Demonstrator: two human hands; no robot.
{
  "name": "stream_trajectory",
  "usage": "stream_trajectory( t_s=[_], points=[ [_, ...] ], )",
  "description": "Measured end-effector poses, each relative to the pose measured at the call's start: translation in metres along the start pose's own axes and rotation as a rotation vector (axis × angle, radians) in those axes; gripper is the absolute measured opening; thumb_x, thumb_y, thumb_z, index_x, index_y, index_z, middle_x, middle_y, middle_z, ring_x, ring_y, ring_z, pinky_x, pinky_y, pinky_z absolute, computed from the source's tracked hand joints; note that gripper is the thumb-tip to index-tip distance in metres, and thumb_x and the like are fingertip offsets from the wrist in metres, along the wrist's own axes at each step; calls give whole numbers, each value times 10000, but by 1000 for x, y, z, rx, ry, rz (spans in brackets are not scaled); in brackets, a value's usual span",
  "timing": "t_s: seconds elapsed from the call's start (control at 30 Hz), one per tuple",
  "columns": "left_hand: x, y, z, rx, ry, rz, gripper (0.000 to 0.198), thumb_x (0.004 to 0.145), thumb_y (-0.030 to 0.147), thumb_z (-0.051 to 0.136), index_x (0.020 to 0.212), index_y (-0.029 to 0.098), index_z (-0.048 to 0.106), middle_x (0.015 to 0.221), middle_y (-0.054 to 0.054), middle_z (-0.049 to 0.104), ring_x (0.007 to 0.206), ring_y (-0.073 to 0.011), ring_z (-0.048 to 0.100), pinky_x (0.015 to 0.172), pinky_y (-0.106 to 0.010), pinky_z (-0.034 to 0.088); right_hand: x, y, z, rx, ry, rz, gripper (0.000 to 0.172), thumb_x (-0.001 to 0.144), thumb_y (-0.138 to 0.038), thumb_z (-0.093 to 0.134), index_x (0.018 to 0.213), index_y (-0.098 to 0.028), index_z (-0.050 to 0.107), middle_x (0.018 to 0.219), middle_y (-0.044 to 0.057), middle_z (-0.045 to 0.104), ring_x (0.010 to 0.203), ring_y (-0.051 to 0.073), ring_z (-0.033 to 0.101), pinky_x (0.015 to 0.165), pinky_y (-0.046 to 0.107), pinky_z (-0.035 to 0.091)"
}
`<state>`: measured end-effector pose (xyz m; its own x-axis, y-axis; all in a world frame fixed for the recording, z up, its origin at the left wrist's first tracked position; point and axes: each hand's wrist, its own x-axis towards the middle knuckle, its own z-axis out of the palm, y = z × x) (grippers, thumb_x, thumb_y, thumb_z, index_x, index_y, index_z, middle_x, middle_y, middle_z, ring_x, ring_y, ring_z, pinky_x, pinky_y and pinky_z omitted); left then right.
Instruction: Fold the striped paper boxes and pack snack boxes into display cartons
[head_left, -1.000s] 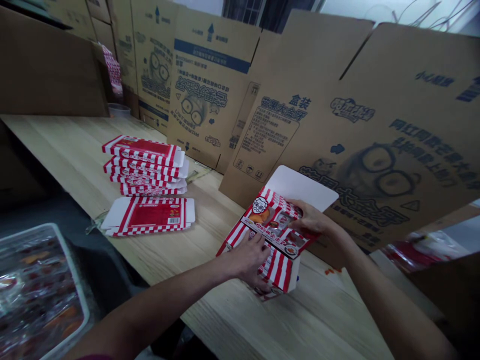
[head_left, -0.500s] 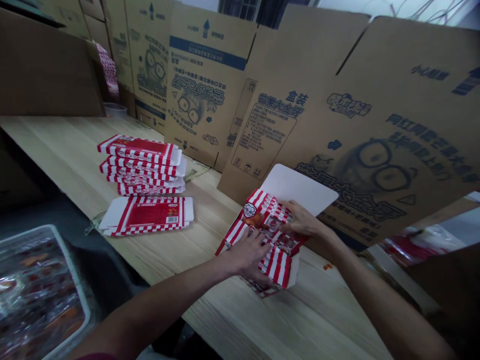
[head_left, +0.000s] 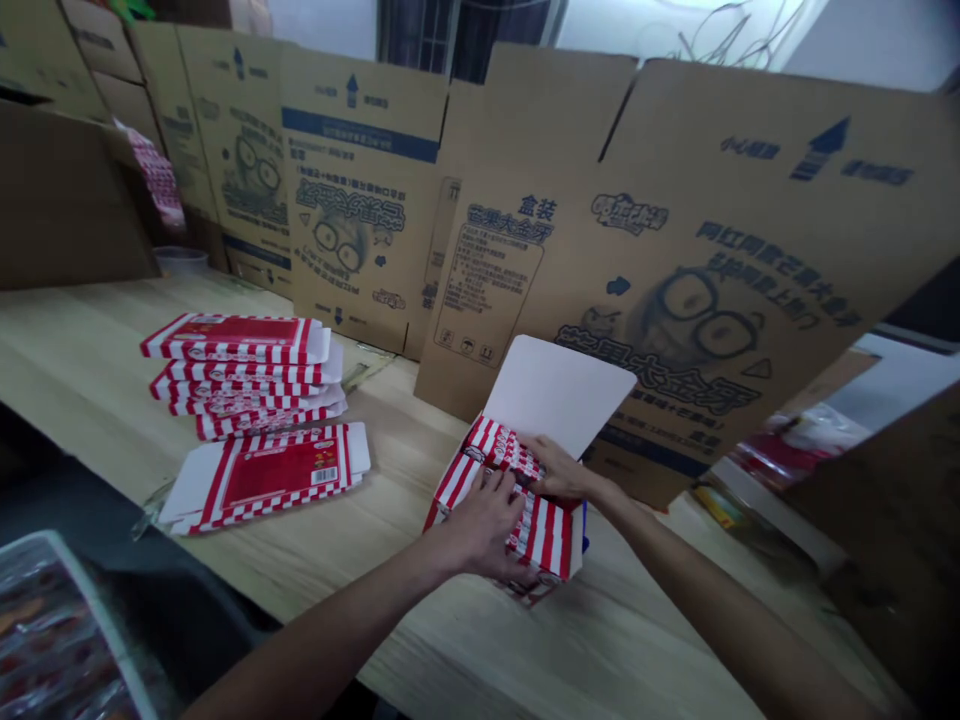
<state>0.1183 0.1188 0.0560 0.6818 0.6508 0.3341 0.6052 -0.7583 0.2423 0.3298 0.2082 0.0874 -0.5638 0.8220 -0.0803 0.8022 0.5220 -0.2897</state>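
Note:
A red-and-white striped carton (head_left: pixel 551 538) sits on the wooden table in front of me, its white lid flap (head_left: pixel 559 392) raised at the back. My left hand (head_left: pixel 486 520) grips the carton's near side, thumb low on the front and fingers curled over the top into the middle. From the far right, my right hand (head_left: pixel 556 468) reaches over the carton, its fingers closed down on the striped panels near the center. The fingertips of both hands nearly meet, and what lies beneath them is hidden.
Left on the table (head_left: pixel 420 620) lie a stack of flat striped cartons (head_left: pixel 247 375) and one single flat carton (head_left: pixel 277 475). Large printed cardboard sheets (head_left: pixel 517 140) stand along the back. At lower left is a white-rimmed tub (head_left: pixel 90 590) of wrapped pieces.
The camera view has turned, so the surroundings sit further left and lower. Both hands stay on the carton; its printed picture and round face logo are now mostly out of sight.

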Motion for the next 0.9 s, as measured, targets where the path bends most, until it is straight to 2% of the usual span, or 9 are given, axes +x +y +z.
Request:
stream_trajectory(
  t_s=[0.1, 0.2, 0.27, 0.33, 0.4, 0.5, 0.63, 0.77, 0.9],
  points=[
    [-1, -2, 0, 7, -2, 30, 869, 622, 714, 601, 1238, 111, 493, 1309, -211, 466, 1240, -401, 393, 1083, -557, 243, 6, 5, -10, 69, -101, -21, 951, 596, -350, 739, 1438, -153, 342, 1356, 153, 473, 1236, 325, 437, 1042, 422, 346],
    [0, -3, 2, 20, -4, 40, 837, 624, 696, 609, 1216, 112, 510, 1261, -196, 504, 1222, -399, 405, 1081, -560, 251, 11, 9, -43, 197, -211, -18, 788, 602, -464, 754, 1314, -207, 534, 1247, 85, 602, 1145, 317, 536, 990, 410, 405],
    [0, -3, 4, 28, 2, 37, 835, 617, 693, 615, 1207, 110, 518, 1248, -193, 512, 1211, -406, 410, 1076, -568, 256, 12, 7, -63, 245, -187, 13, 654, 643, -509, 729, 1210, -202, 624, 1153, 69, 665, 1077, 308, 585, 948, 398, 439],
    [1, -2, 5, 32, 11, 37, 831, 605, 690, 631, 1192, 112, 528, 1244, -194, 512, 1196, -406, 421, 1071, -575, 260, 14, -2, -70, 243, -108, 30, 613, 684, -533, 697, 1174, -168, 644, 1145, 93, 673, 1063, 309, 597, 933, 393, 450],
    [1, -1, 5, 36, 15, 39, 795, 603, 674, 647, 1160, 115, 548, 1216, -192, 528, 1169, -398, 444, 1065, -578, 267, 18, -17, -60, 212, -7, 32, 564, 794, -549, 580, 1184, -144, 628, 1199, 120, 645, 1098, 297, 583, 957, 394, 438],
    [0, -1, 5, 31, 19, 32, 745, 619, 677, 636, 1101, 111, 583, 1142, -184, 569, 1120, -385, 481, 1051, -568, 293, 25, -37, -23, 118, 105, 104, 520, 944, -477, 317, 1270, -142, 544, 1328, 139, 551, 1225, 276, 498, 1042, 430, 364],
    [-1, -3, 8, 4, 38, 31, 812, 653, 676, 614, 1188, 69, 541, 1210, -222, 553, 1191, -400, 452, 1063, -557, 295, 28, -42, 22, 68, 70, 190, 586, 959, -462, 239, 1433, -131, 331, 1513, 168, 296, 1405, 315, 238, 1111, 563, 186],
    [-4, 0, 7, -27, 41, 41, 769, 683, 569, 658, 1225, 43, 510, 1290, -269, 508, 1253, -407, 422, 1049, -563, 330, 27, -37, 36, -38, 25, 216, 638, 958, -488, 158, 1497, -145, 151, 1568, 130, 133, 1445, 278, 97, 1128, 568, 91],
    [-18, 0, -18, -156, 102, 97, 432, 766, 451, 643, 1066, 143, 603, 1125, -166, 642, 1081, -316, 582, 967, -501, 452, 27, -42, 39, -100, 17, 249, 704, 944, -543, 127, 1501, -114, 102, 1571, 132, 82, 1448, 287, 50, 1121, 586, 74]
  ],
)
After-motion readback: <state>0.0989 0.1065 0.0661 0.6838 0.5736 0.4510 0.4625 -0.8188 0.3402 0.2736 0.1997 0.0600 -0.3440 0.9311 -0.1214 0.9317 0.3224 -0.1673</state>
